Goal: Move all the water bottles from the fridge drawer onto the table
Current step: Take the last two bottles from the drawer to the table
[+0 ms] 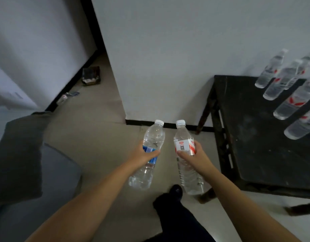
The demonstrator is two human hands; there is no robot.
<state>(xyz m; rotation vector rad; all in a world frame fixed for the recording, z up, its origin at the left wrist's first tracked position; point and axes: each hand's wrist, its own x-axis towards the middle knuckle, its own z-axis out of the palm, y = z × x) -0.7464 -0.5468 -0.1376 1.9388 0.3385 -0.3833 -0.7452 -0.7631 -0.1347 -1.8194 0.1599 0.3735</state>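
My left hand [144,155] grips a clear water bottle with a blue label [153,137] around its middle, cap pointing away from me. My right hand [194,157] grips a second clear bottle with a red and white label [183,135] the same way. Both bottles hang over the floor, left of the dark table [255,137]. Several water bottles with red labels [288,79] stand on the table's far right part. The fridge drawer is not clearly visible.
A white wall corner [150,67] rises straight ahead with a black skirting. A dark grey object [19,154] fills the left side. A small dark box [91,75] lies on the floor by the far wall. My dark shoe [175,191] is below the bottles.
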